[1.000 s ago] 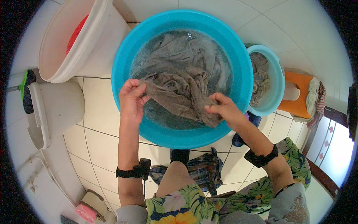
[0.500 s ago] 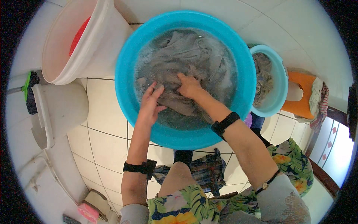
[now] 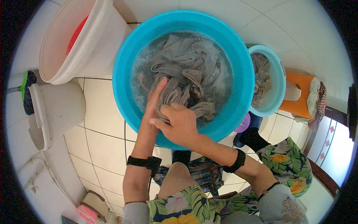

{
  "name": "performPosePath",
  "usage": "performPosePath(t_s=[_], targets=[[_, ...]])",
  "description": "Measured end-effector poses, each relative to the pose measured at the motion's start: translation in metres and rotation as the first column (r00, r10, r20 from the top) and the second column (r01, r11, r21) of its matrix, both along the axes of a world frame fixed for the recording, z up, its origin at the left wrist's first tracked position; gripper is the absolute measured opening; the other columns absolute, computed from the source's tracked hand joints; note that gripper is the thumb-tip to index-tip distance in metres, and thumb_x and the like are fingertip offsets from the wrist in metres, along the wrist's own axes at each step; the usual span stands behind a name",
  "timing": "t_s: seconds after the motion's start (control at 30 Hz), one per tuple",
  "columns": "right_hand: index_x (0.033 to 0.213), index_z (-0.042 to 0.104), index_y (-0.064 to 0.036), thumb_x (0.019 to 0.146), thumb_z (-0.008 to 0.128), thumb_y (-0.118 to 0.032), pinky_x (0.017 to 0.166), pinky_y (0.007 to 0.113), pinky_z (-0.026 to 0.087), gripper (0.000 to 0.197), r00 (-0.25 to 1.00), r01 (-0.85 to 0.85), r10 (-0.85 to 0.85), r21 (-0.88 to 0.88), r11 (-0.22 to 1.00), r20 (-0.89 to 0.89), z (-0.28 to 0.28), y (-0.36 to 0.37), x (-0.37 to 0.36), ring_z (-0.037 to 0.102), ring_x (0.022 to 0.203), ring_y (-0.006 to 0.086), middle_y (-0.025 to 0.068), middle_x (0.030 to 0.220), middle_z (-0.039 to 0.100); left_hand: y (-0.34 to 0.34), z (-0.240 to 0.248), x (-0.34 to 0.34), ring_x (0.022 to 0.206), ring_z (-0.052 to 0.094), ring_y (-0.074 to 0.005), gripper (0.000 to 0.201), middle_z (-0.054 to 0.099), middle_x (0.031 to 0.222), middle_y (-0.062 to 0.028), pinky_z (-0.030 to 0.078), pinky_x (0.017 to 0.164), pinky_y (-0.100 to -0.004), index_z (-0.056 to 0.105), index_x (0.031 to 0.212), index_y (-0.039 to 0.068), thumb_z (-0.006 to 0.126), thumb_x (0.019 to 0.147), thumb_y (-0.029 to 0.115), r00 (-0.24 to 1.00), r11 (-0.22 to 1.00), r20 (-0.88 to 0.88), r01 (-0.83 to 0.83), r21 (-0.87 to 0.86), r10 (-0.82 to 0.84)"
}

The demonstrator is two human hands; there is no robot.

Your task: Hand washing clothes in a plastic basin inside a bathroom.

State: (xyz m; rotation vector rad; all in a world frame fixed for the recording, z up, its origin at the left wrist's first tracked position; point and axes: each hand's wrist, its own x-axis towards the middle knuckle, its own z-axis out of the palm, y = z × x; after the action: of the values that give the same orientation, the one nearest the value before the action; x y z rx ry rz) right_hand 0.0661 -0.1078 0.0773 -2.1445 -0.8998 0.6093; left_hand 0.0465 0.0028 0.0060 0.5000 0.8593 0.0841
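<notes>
Tiled floor [image 3: 100, 123], blue basin [image 3: 238, 67], hands pressing grey cloth [image 3: 186, 71]

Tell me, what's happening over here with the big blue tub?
A person is hand-washing grey cloth in a large blue basin of soapy water on a tiled floor. The left hand presses flat on the wet fabric, and the right hand lies across it, pushing down on the same bunch. A smaller light-blue basin to the right holds more grey cloth. A white bucket stands to the left, and an orange stool sits at far right.
</notes>
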Motion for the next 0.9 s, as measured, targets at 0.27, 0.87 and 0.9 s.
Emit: performPosePath(t_s=[0.27, 0.87, 0.9], targets=[[0.054, 0.052, -0.0069, 0.081, 0.06, -0.03, 0.044, 0.043, 0.04, 0.037, 0.946, 0.129, -0.155, 0.108, 0.986, 0.286, -0.039, 0.019, 0.019, 0.055, 0.049, 0.0333, 0.0165, 0.053, 0.052, 0.0, -0.036, -0.006, 0.083, 0.063, -0.0227, 0.033, 0.062, 0.101, -0.0123, 0.051, 0.073, -0.0345, 0.056, 0.111, 0.001, 0.058, 0.087, 0.023, 0.999, 0.994, 0.018, -0.046, -0.1, 0.048], [0.099, 0.064, -0.0138, 0.078, 0.062, -0.034, 0.074, 0.047, 0.05, 0.029, 0.996, 0.057, -0.078, -0.431, 0.9, -0.032, -0.108, 0.0, 0.088, 0.061, 0.093, 0.0349, 0.0182, 0.101, 0.061, 0.003, 0.013, -0.008, 0.103, 0.055, -0.0234, 0.065, 0.056, 0.118, -0.016, 0.045, 0.087, -0.033, 0.041, 0.128, -0.006, 0.068, 0.079, 0.025, 0.929, 0.853, -0.349, 0.278, 0.442, -0.122], [0.099, 0.064, -0.0138, 0.078, 0.062, -0.034, 0.074, 0.047, 0.05, 0.029, 0.996, 0.06, -0.08, -0.432, 0.9, -0.029, -0.109, 0.001, 0.087, 0.061, 0.093, 0.0349, 0.0182, 0.101, 0.061, 0.001, 0.011, -0.005, 0.103, 0.055, -0.0234, 0.065, 0.056, 0.118, -0.016, 0.045, 0.087, -0.033, 0.041, 0.128, -0.006, 0.068, 0.079, 0.025, 0.93, 0.853, -0.346, 0.278, 0.442, -0.123]])
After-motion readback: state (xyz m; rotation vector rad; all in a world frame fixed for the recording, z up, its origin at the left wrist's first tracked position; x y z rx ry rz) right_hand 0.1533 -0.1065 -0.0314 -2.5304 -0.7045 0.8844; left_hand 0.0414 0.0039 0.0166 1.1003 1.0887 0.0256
